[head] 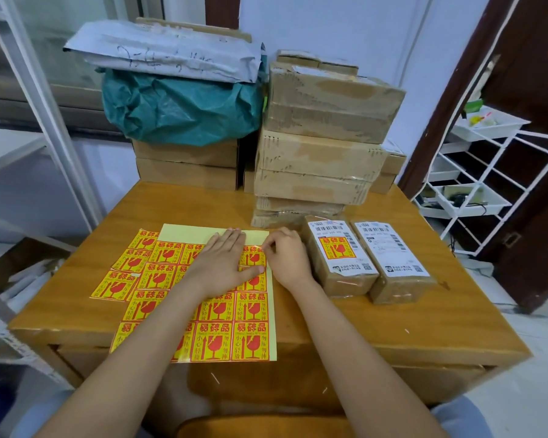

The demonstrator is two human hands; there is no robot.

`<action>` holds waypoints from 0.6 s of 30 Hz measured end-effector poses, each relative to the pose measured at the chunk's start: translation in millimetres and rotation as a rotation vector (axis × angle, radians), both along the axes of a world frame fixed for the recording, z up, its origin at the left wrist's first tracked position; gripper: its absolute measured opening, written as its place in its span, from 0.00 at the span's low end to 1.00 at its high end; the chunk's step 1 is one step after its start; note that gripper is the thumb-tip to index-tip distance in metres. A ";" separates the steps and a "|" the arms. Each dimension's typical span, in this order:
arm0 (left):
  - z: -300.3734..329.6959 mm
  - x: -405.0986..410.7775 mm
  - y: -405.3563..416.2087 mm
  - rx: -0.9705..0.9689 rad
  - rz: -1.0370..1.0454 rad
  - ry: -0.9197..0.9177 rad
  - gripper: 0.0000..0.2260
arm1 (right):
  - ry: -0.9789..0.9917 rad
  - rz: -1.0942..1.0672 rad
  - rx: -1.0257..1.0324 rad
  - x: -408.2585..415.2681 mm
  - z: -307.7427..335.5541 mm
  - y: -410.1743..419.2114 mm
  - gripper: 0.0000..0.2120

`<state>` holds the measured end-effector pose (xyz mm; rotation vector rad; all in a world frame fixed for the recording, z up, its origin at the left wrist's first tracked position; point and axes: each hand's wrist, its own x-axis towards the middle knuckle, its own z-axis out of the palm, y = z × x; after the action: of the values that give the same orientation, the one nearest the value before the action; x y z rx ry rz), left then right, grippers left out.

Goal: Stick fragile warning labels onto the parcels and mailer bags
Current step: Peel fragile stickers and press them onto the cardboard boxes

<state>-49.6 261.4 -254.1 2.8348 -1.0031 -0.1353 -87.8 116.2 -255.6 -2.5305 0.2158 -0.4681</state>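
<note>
A sheet of yellow-and-red fragile labels [222, 317] lies on the wooden table [345, 327], with a second sheet [124, 273] under its left side. My left hand [222, 263] presses flat on the top sheet. My right hand [287, 256] pinches the upper corner of a label [253, 256] in the sheet's right column. Two small brown parcels stand to the right: the nearer one [339, 260] bears a fragile label, the other [393, 260] shows only its white shipping label.
Stacked cardboard boxes [323, 143] fill the back right of the table. A green bag [181, 109] and a grey mailer bag [168, 55] lie on boxes at the back left. A white wire rack [487, 172] stands to the right, white shelving [29, 105] to the left.
</note>
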 end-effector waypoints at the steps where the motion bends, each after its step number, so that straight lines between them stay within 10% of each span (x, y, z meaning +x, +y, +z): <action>1: 0.3 0.1 -0.4 0.005 0.000 -0.003 0.39 | 0.005 -0.001 -0.018 -1.0 0.8 1.0 0.08; 18: -1.1 1.6 -0.2 -0.144 0.028 0.035 0.43 | -0.111 0.005 0.175 -2.3 1.9 -1.8 0.05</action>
<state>-48.0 261.2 -255.2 2.7058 -0.9263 -0.1054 -90.1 114.4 -253.7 -2.3269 0.1987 -0.5614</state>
